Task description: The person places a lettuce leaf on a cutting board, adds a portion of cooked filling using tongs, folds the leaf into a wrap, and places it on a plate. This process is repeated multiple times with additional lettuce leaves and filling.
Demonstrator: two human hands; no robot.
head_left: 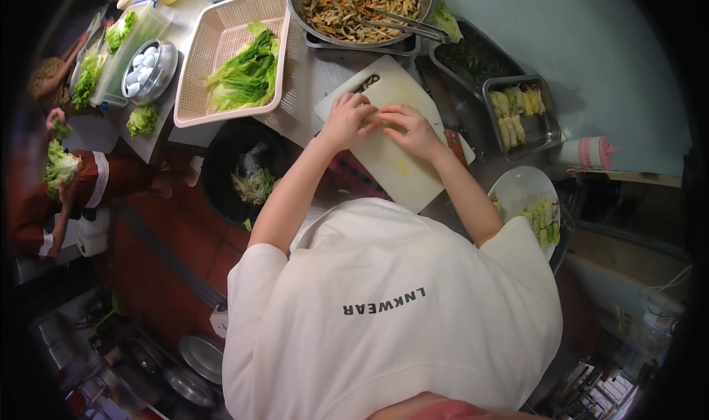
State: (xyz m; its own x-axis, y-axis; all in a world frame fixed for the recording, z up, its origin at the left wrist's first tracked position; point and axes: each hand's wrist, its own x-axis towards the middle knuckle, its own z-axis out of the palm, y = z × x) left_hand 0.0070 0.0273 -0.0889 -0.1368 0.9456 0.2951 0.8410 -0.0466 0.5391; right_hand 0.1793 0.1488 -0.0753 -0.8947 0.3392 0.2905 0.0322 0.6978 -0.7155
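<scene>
Both my hands work close together over a white cutting board (pixel 402 173). My left hand (pixel 348 121) and my right hand (pixel 412 131) have their fingers curled and pressed onto a small pale leaf roll (pixel 380 118), mostly hidden beneath the fingertips. Right of the board lies a knife with a brown wooden handle (pixel 455 147). Beyond the board, a large metal bowl (pixel 294 7) holds shredded brown and orange filling, with metal tongs (pixel 410 26) resting in it. A pink basket (pixel 193 88) at the far left contains wilted green leaves (pixel 247 69).
To the right stand a metal tray (pixel 546 141) of leaf rolls and a white plate (pixel 517 180) with more rolls. A pink-lidded cup (pixel 587 152) is by the wall. Low on my left is a black bin (pixel 214 176) with scraps. Another person's hand (pixel 66 191) holds lettuce at far left.
</scene>
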